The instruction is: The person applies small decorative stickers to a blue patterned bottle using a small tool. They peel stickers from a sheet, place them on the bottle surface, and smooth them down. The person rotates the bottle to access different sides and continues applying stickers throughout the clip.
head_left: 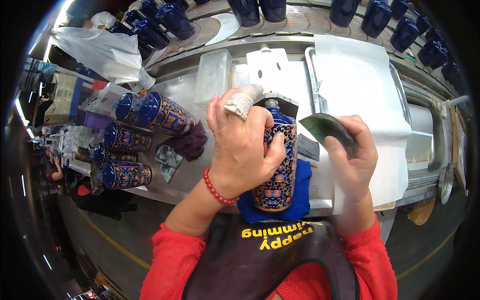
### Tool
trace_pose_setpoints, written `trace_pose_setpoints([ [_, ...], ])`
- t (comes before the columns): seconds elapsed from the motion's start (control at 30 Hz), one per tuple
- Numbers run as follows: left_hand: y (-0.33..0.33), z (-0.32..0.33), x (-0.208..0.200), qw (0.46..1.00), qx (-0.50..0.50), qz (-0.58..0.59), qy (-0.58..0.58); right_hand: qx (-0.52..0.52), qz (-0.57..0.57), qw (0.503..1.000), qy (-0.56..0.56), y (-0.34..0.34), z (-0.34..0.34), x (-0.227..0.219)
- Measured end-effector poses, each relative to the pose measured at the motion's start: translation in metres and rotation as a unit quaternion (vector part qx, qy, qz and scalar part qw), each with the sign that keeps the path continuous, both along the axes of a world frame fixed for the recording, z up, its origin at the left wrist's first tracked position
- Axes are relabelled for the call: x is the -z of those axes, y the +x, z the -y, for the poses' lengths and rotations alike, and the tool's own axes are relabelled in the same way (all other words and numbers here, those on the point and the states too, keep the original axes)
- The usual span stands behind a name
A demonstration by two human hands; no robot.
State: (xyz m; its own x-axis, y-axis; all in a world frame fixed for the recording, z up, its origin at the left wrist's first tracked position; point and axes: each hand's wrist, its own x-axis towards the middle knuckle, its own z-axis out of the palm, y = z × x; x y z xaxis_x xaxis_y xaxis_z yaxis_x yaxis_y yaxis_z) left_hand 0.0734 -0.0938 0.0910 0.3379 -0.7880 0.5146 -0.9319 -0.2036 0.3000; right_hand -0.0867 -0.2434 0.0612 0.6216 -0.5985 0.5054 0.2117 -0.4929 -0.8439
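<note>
A dark blue bottle (275, 180) with a colourful floral pattern and gold bands lies on a blue cloth (303, 185), its neck pointing away from me. My left hand (242, 145) is closed over its left side, the thumb pressed along the pattern. Knitted off-white covers wrap one or two of that hand's fingers, and a red bead bracelet circles the wrist. To the right of the bottle, my right hand (356, 152) pinches a dark green curved scraper-like piece (325, 129) between thumb and fingers. The piece is apart from the bottle. A dark flat strip (308, 149) lies beside the bottle.
Several patterned bottles (170, 117) lie or stand at the left, near a purple cloth (191, 142). White sheets (357, 85) cover the right side of the metal table. A clear plastic box (212, 75) sits behind. Plain blue bottles (375, 19) line a conveyor beyond.
</note>
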Motion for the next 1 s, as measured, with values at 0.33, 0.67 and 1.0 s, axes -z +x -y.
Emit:
trace_pose_setpoints([
  [0.33,0.001,0.011,0.009,1.0,-0.007,0.027,-0.005,-0.018,-0.006,0.999,0.044,0.0,-0.002,-0.001],
  [0.67,-0.002,0.005,-0.002,0.996,0.029,0.08,0.038,-0.073,-0.016,0.97,0.231,0.007,0.0,-0.001],
  [1.0,0.013,-0.001,0.001,0.997,0.071,-0.028,-0.026,-0.118,-0.06,0.958,0.253,0.016,0.01,-0.001],
])
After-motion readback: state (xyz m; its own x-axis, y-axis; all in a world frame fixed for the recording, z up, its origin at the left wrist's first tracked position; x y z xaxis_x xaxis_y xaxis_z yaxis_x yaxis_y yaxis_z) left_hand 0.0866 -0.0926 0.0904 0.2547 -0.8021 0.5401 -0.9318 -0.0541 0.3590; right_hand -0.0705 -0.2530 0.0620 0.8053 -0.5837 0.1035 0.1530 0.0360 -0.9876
